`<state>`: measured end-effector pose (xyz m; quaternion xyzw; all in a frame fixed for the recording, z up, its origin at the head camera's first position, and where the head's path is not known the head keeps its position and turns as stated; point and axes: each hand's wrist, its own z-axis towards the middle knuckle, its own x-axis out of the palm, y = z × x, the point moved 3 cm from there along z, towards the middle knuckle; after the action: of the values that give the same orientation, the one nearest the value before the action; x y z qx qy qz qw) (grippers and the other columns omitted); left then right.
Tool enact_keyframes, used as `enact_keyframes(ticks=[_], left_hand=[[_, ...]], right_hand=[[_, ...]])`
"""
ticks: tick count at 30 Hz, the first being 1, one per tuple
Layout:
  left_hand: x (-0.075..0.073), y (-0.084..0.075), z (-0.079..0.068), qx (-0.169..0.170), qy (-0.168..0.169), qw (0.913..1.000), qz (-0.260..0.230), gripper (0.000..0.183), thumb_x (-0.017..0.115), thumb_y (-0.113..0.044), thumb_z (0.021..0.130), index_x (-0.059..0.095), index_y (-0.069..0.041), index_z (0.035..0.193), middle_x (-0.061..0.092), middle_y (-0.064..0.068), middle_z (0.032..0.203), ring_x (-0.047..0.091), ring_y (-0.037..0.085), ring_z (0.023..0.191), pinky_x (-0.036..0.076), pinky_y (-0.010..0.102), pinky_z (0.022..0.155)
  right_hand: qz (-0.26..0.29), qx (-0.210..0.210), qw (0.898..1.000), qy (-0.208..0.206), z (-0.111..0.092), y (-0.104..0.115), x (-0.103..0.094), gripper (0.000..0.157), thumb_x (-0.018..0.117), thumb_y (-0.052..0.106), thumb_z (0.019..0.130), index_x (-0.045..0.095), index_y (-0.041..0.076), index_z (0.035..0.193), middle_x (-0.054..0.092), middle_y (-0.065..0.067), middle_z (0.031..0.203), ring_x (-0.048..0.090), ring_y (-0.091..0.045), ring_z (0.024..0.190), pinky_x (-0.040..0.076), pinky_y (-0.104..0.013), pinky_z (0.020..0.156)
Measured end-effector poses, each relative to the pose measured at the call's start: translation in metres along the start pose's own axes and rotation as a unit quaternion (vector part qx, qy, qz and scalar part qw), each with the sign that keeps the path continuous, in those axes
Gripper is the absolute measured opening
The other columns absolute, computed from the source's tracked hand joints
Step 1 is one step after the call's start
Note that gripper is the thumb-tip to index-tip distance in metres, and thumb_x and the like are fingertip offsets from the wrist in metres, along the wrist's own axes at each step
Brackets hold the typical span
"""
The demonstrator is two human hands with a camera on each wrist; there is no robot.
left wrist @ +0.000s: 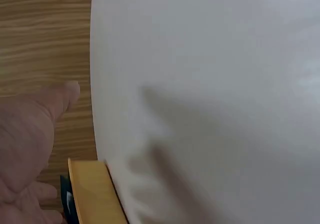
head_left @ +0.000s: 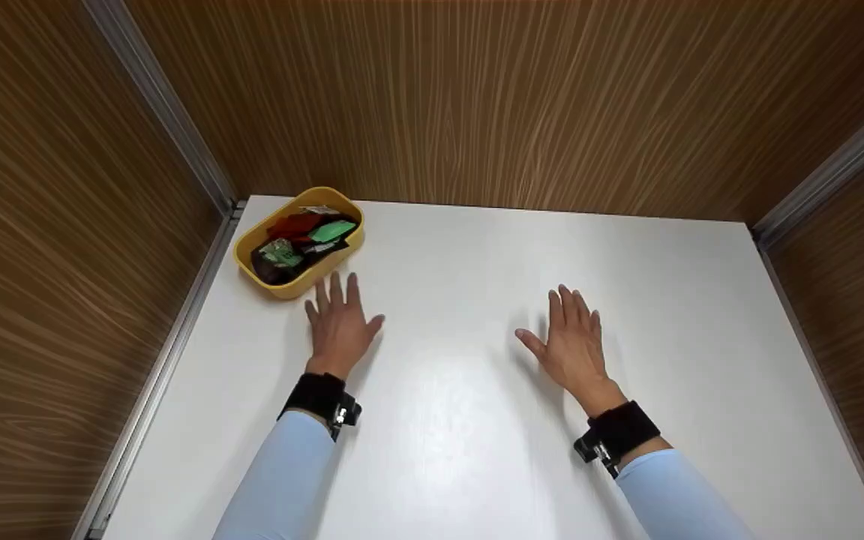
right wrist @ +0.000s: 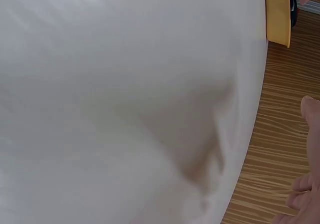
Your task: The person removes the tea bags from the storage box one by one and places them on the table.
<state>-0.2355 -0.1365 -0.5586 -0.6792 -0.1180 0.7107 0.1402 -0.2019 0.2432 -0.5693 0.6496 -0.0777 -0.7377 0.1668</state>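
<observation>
We hold our outspread left hand (head_left: 338, 331) and right hand (head_left: 573, 352) apart, the yellow container (head_left: 293, 290) at the left one's eleven o'clock.

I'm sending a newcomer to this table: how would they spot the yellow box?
Start at the white table and look to its far left corner, near the brown wall. There, just beyond the left hand, sits a rounded yellow box of red, green and dark items. It is the only yellow thing there.
</observation>
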Motion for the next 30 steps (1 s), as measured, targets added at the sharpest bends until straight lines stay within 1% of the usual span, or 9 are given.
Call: enact_keyframes(ticks=[3, 8, 11, 14, 16, 20, 23, 26, 30], left_hand=[[-0.011, 0.023, 0.011, -0.035, -0.041, 0.9986, 0.006, 0.085, 0.073, -0.035, 0.099, 0.030, 0.003, 0.162, 0.027, 0.034, 0.166, 0.015, 0.057, 0.156, 0.024, 0.075, 0.119], [-0.024, 0.055, 0.023, -0.073, -0.069, 0.9948, 0.015, 0.071, 0.070, -0.021, 0.099, 0.038, 0.008, 0.156, 0.034, 0.039, 0.160, 0.018, 0.063, 0.152, 0.026, 0.077, 0.115], [-0.026, 0.068, 0.025, -0.086, -0.079, 0.9929, 0.023, 0.057, 0.062, -0.013, 0.101, 0.046, 0.008, 0.151, 0.039, 0.038, 0.156, 0.023, 0.065, 0.149, 0.031, 0.077, 0.112], [-0.024, 0.075, 0.024, -0.088, -0.097, 0.9910, 0.026, 0.046, 0.055, -0.007, 0.102, 0.053, 0.010, 0.145, 0.049, 0.037, 0.148, 0.030, 0.066, 0.143, 0.037, 0.076, 0.107], [-0.022, 0.076, 0.023, -0.075, -0.111, 0.9904, 0.035, 0.042, 0.053, -0.004, 0.102, 0.055, 0.011, 0.141, 0.056, 0.037, 0.140, 0.039, 0.065, 0.138, 0.038, 0.074, 0.109], [-0.018, 0.071, 0.021, -0.024, -0.137, 0.9885, 0.058, 0.038, 0.052, 0.000, 0.101, 0.057, 0.014, 0.136, 0.064, 0.038, 0.124, 0.055, 0.057, 0.125, 0.029, 0.069, 0.119], [-0.016, 0.064, 0.021, 0.005, -0.149, 0.9863, 0.071, 0.036, 0.052, 0.001, 0.100, 0.058, 0.015, 0.133, 0.067, 0.036, 0.116, 0.061, 0.051, 0.119, 0.026, 0.068, 0.122], [-0.014, 0.054, 0.021, 0.018, -0.144, 0.9864, 0.076, 0.037, 0.055, 0.001, 0.099, 0.058, 0.014, 0.133, 0.067, 0.035, 0.116, 0.061, 0.049, 0.120, 0.027, 0.067, 0.122], [-0.009, 0.036, 0.024, 0.027, -0.114, 0.9908, 0.068, 0.040, 0.057, 0.001, 0.100, 0.056, 0.013, 0.138, 0.066, 0.034, 0.124, 0.059, 0.047, 0.125, 0.024, 0.065, 0.125]], right_hand=[[0.014, -0.001, 1.000, -0.009, -0.004, -0.004, 0.000, 0.092, 0.066, 0.053, 0.101, 0.031, -0.007, 0.159, 0.029, -0.029, 0.167, 0.024, -0.049, 0.156, 0.022, -0.068, 0.123], [0.029, 0.003, 0.999, -0.015, -0.010, -0.007, 0.001, 0.089, 0.070, 0.049, 0.100, 0.035, -0.008, 0.157, 0.032, -0.029, 0.164, 0.031, -0.048, 0.152, 0.027, -0.060, 0.123], [0.034, 0.003, 0.999, -0.015, -0.011, -0.005, 0.004, 0.089, 0.071, 0.049, 0.100, 0.035, -0.008, 0.157, 0.034, -0.029, 0.164, 0.033, -0.048, 0.151, 0.030, -0.061, 0.122], [0.038, 0.002, 0.999, -0.012, -0.012, -0.004, 0.006, 0.090, 0.070, 0.049, 0.100, 0.034, -0.009, 0.158, 0.034, -0.029, 0.164, 0.035, -0.048, 0.150, 0.032, -0.062, 0.121], [0.041, 0.003, 0.999, -0.011, -0.012, -0.003, 0.008, 0.090, 0.070, 0.050, 0.100, 0.034, -0.009, 0.158, 0.034, -0.029, 0.164, 0.035, -0.048, 0.150, 0.033, -0.063, 0.120], [0.044, 0.006, 0.999, -0.015, -0.014, -0.004, 0.010, 0.090, 0.072, 0.048, 0.099, 0.034, -0.009, 0.157, 0.035, -0.030, 0.163, 0.037, -0.048, 0.149, 0.035, -0.063, 0.118], [0.045, 0.010, 0.999, -0.014, -0.016, -0.005, 0.010, 0.089, 0.073, 0.047, 0.099, 0.035, -0.009, 0.157, 0.035, -0.030, 0.163, 0.037, -0.049, 0.148, 0.035, -0.064, 0.118], [0.048, 0.015, 0.999, -0.007, -0.017, -0.005, 0.012, 0.089, 0.072, 0.047, 0.099, 0.034, -0.008, 0.158, 0.035, -0.030, 0.164, 0.037, -0.049, 0.149, 0.034, -0.064, 0.119], [0.044, 0.014, 0.999, -0.004, -0.019, -0.005, 0.012, 0.088, 0.072, 0.046, 0.100, 0.033, -0.009, 0.158, 0.035, -0.030, 0.163, 0.037, -0.049, 0.148, 0.033, -0.063, 0.120]])
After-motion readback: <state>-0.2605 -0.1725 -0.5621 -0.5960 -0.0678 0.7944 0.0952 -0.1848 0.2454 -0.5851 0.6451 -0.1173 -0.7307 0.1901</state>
